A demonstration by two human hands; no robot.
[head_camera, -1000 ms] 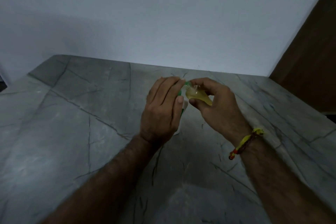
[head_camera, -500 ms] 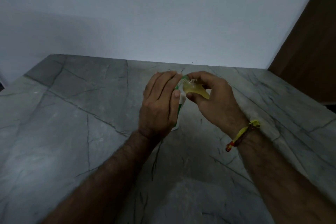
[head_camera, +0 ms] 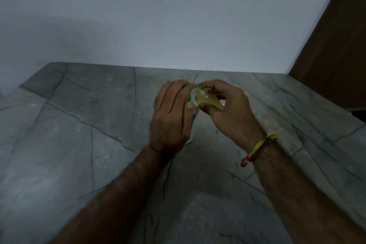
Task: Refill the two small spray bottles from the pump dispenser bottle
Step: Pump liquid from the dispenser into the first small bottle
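Note:
My left hand (head_camera: 171, 117) wraps around a white and green pump dispenser bottle (head_camera: 193, 117) that stands on the grey stone counter (head_camera: 79, 128); most of the bottle is hidden behind my fingers. My right hand (head_camera: 227, 113) holds a small clear spray bottle (head_camera: 208, 99) with yellowish liquid inside, tilted so its open threaded neck points left at the green pump top (head_camera: 197, 86). The two bottles meet or nearly meet there. A second small spray bottle is not visible.
The counter runs back to a pale wall (head_camera: 178, 25). A brown wooden panel (head_camera: 336, 55) stands at the right, beyond the counter's right edge. A yellow and red thread band (head_camera: 259, 147) circles my right wrist.
Both hands with their bottles have stayed together and shifted only slightly in the view, mostly from head motion. The grips look the same.

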